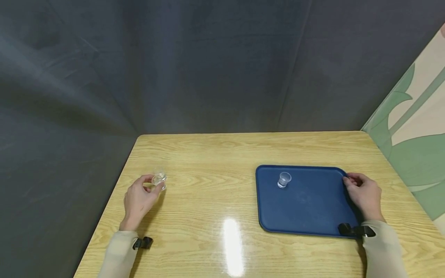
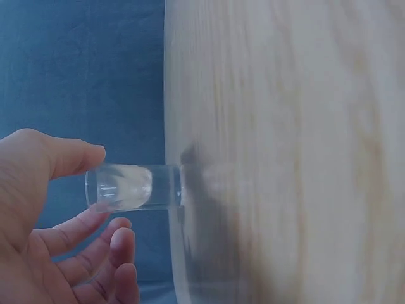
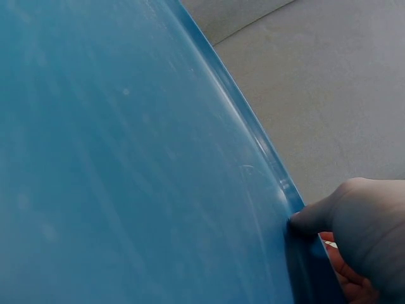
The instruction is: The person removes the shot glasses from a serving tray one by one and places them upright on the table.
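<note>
At the left of the table, my left hand (image 1: 139, 200) holds a small clear shot glass (image 2: 133, 187) near its rim, thumb on one side and a finger on the other. In the left wrist view its base is at the tabletop, and the other fingers are loosely curled beside it. My right hand (image 1: 365, 195) grips the right rim of a blue rectangular tray (image 1: 302, 208). The thumb (image 3: 310, 218) lies over the rim, while the other fingers are mostly hidden on the outer side. A second small clear glass (image 1: 284, 179) stands on the tray, toward its far left.
The wooden table (image 1: 205, 200) extends between the left hand and the tray. A dark curtain (image 1: 215, 69) hangs behind it and along the left. A green and cream patterned surface (image 1: 413, 127) borders the right edge.
</note>
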`<state>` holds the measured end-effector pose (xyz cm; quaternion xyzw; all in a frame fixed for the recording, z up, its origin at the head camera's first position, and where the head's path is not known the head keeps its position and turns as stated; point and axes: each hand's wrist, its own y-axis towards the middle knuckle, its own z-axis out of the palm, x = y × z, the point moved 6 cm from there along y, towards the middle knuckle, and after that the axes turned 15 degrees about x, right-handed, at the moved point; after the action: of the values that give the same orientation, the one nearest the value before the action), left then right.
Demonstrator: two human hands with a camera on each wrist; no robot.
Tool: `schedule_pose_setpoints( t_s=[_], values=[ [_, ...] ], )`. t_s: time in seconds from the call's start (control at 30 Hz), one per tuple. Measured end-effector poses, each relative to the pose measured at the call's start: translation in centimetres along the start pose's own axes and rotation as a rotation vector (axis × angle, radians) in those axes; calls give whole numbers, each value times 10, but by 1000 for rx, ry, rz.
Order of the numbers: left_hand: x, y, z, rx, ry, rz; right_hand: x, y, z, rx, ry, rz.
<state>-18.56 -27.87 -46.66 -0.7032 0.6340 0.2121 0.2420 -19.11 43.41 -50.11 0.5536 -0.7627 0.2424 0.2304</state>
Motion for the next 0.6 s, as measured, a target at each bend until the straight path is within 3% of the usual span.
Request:
schedule_pose_setpoints(
  t_s=[0.27, 0.6],
  values=[
    [-16, -4, -13, -108, -8, 56, -1, 0, -1, -19, 0, 3],
    [-41, 1, 0, -49, -36, 122, 1, 0, 0, -9, -2, 1]
  ],
)
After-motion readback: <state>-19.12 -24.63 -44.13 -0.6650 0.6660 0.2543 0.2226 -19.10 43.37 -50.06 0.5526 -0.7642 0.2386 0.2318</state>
